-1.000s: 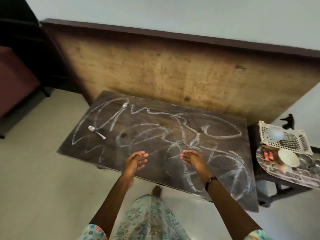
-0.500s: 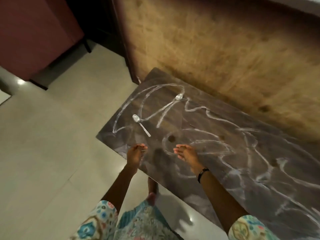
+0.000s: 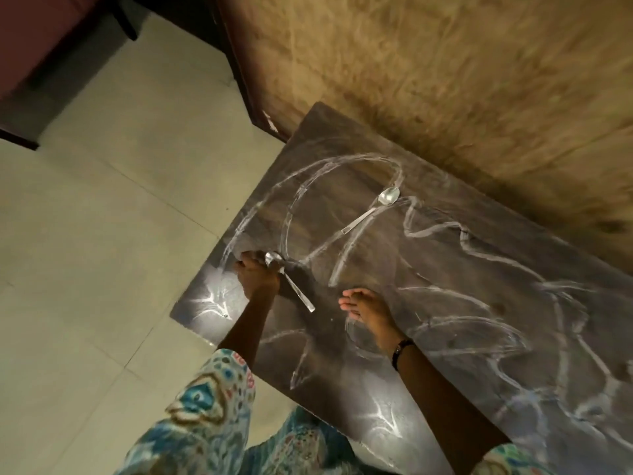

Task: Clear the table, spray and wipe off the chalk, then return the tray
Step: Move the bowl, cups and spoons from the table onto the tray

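Observation:
The dark wooden table (image 3: pixel 459 282) is covered in white chalk scribbles (image 3: pixel 342 166). Two metal spoons lie on its left end. My left hand (image 3: pixel 257 279) is down on the near spoon (image 3: pixel 294 286), fingers curled around its bowl end, and the handle sticks out toward me along the tabletop. The far spoon (image 3: pixel 373 209) lies alone further back, bowl pointing away. My right hand (image 3: pixel 370 313) hovers over the chalk to the right of the near spoon, fingers loosely apart and holding nothing. No tray, spray or cloth is in view.
A large worn wooden panel (image 3: pixel 445 80) stands right behind the table. Pale floor tiles (image 3: pixel 102 217) spread to the left of the table's edge. Dark red furniture (image 3: pixel 41 39) sits at the top left. My patterned clothing (image 3: pixel 205 416) fills the bottom.
My view has swung left, and the side table with the tray has left the frame. My left hand has reached forward and closed on the near spoon. My right hand has stayed empty.

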